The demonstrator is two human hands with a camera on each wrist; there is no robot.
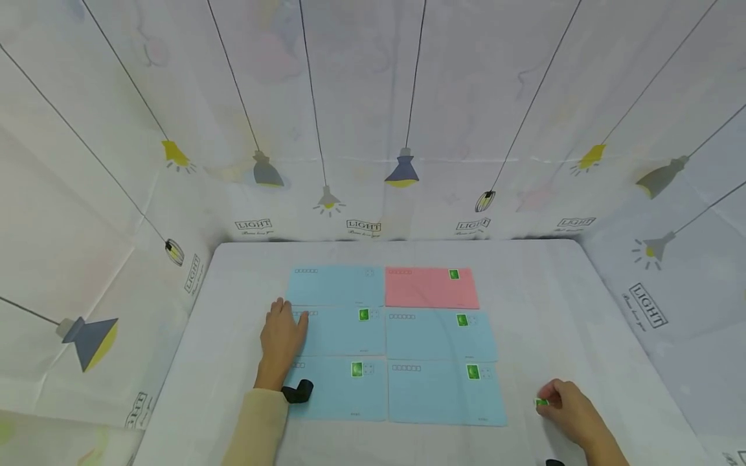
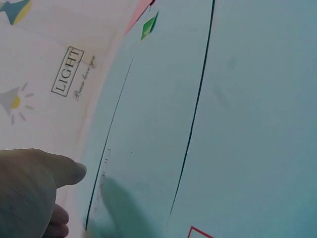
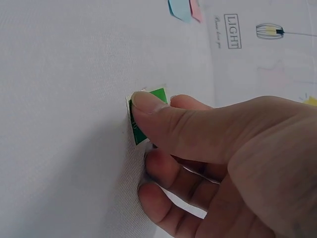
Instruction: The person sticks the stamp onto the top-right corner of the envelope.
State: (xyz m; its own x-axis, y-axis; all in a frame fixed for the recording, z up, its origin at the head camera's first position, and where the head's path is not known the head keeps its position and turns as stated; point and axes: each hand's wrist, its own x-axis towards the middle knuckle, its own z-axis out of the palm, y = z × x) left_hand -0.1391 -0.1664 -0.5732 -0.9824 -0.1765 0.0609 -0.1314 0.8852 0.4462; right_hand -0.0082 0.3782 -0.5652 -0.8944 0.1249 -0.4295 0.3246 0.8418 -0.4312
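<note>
My right hand [image 1: 574, 414] pinches a small green postage stamp [image 1: 541, 402] between thumb and fingers, right of the envelopes and above the white table. In the right wrist view the thumb lies across the stamp [image 3: 159, 94], covering part of it. My left hand [image 1: 282, 336] rests at the left edge of the middle-left blue envelope [image 1: 338, 336], fingers extended. In the left wrist view the left hand [image 2: 29, 188] shows its thumb apart from the fingers. The top-left blue envelope [image 1: 332, 288] bears a small printed square in its upper right corner.
Green stamps sit on the pink envelope [image 1: 428, 294], the middle-right blue envelope [image 1: 431, 340], the bottom-right one [image 1: 437, 401] and the bottom-left one [image 1: 344, 401]. The envelopes form two columns on the white table [image 1: 542, 291]. Lamp-printed cloth [image 1: 350, 97] walls the back and sides.
</note>
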